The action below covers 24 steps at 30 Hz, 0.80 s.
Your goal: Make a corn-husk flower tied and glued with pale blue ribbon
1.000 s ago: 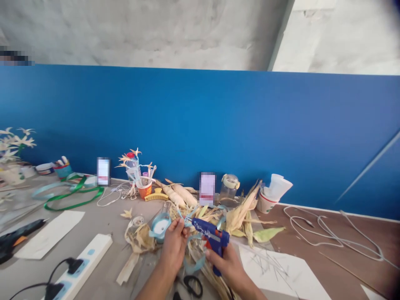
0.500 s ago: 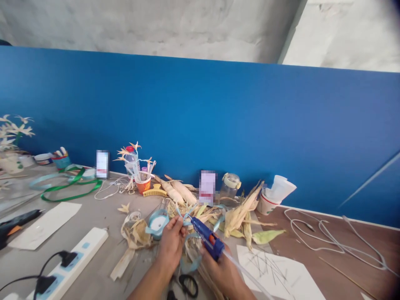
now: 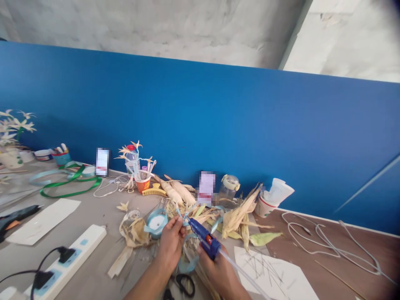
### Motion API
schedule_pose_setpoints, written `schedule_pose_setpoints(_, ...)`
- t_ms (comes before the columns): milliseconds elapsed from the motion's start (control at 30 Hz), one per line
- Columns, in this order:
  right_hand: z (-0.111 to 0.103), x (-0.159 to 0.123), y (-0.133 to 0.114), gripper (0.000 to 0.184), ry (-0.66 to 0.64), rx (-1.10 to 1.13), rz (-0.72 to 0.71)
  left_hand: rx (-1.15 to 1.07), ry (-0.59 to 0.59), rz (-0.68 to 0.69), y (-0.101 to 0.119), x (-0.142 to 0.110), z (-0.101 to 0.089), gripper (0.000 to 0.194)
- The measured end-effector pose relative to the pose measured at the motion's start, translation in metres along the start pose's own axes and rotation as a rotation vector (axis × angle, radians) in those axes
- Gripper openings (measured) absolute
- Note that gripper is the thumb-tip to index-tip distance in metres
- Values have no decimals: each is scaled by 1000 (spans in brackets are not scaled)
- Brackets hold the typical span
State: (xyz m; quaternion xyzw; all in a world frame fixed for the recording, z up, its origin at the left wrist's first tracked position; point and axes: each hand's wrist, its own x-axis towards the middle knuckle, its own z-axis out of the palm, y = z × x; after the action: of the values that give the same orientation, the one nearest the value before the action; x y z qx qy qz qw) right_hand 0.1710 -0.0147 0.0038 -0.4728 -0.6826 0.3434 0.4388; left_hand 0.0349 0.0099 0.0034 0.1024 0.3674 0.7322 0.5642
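Observation:
In my right hand (image 3: 218, 266) is a blue hot glue gun (image 3: 203, 238), its nozzle pointing up and left. A clear glue stick (image 3: 242, 273) sticks out of its back end. My left hand (image 3: 173, 237) pinches a thin stem wrapped in light blue ribbon (image 3: 178, 211), close to the nozzle. Whether the nozzle touches the stem I cannot tell. A roll of light blue ribbon (image 3: 156, 223) lies just left of my left hand. Dried corn husks (image 3: 239, 214) are spread behind and to the right of the hands. Black-handled scissors (image 3: 185, 286) lie below, between my forearms.
A white power strip (image 3: 78, 256) with plugs lies at left, near another glue gun (image 3: 15, 221). At the back stand two phones (image 3: 206, 187), a jar (image 3: 229, 186) and paper cups (image 3: 265, 207). Thin wires lie on white paper (image 3: 275, 277) at right. A blue partition (image 3: 200, 121) borders the table.
The glue gun and my right hand have shifted very slightly left. My left hand keeps its pinch on the stem. The camera view has tilted a little.

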Motion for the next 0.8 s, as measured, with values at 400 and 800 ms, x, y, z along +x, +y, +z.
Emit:
schedule_pose_setpoints(400, 2, -2, 2, 31, 16, -37, 40, -18, -16, -8, -1, 2, -2, 34)
schedule_pose_setpoints(800, 1, -1, 2, 18, -3, -11, -5, -19, -31, -21, -1, 1, -2, 34)
